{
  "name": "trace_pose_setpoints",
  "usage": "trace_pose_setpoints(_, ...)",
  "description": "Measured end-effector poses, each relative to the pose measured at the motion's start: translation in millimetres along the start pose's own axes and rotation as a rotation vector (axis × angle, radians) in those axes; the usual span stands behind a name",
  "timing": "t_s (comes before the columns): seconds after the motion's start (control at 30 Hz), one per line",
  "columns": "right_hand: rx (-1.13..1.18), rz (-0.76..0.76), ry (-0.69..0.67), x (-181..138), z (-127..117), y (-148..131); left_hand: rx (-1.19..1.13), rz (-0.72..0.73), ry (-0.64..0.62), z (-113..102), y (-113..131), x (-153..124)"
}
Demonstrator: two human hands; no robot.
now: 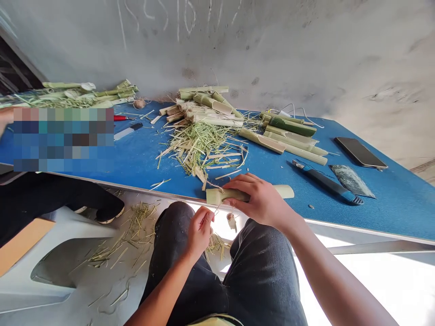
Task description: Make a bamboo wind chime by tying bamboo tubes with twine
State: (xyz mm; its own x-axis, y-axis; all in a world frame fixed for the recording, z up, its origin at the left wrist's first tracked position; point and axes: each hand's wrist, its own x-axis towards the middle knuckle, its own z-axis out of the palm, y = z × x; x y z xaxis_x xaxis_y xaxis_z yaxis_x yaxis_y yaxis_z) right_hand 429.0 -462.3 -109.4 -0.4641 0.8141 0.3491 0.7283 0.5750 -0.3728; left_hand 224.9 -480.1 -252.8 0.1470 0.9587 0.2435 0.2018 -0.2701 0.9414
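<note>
A bamboo piece (285, 191) lies at the front edge of the blue table, its left end reaching to the edge. My right hand (253, 197) is wrapped over its middle from above. Around the left part of the bamboo runs a thin string (215, 184), one end lying on the table and the other leading down to my left hand. Below the edge, above my lap, my left hand (200, 228) pinches that string between thumb and fingers. The underside of the bamboo is hidden.
Bamboo pieces and shavings (200, 140) are heaped mid-table, with split bamboo (292, 136) to the right. A utility knife (328, 181), a dark flat packet (351, 180) and a phone (360, 152) lie right. At left, a white-handled knife (127, 131) lies near a person's leg (68, 194).
</note>
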Motion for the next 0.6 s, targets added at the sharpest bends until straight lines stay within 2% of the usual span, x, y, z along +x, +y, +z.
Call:
trace_pose_setpoints(0.33,-0.005,-0.009,0.011,-2,1,1,-0.031,-0.019,-0.024,-3,-15,-6)
trace_pose_setpoints(0.6,-0.02,-0.008,0.016,-2,0,0,-0.12,-0.041,-0.071,-4,16,-1)
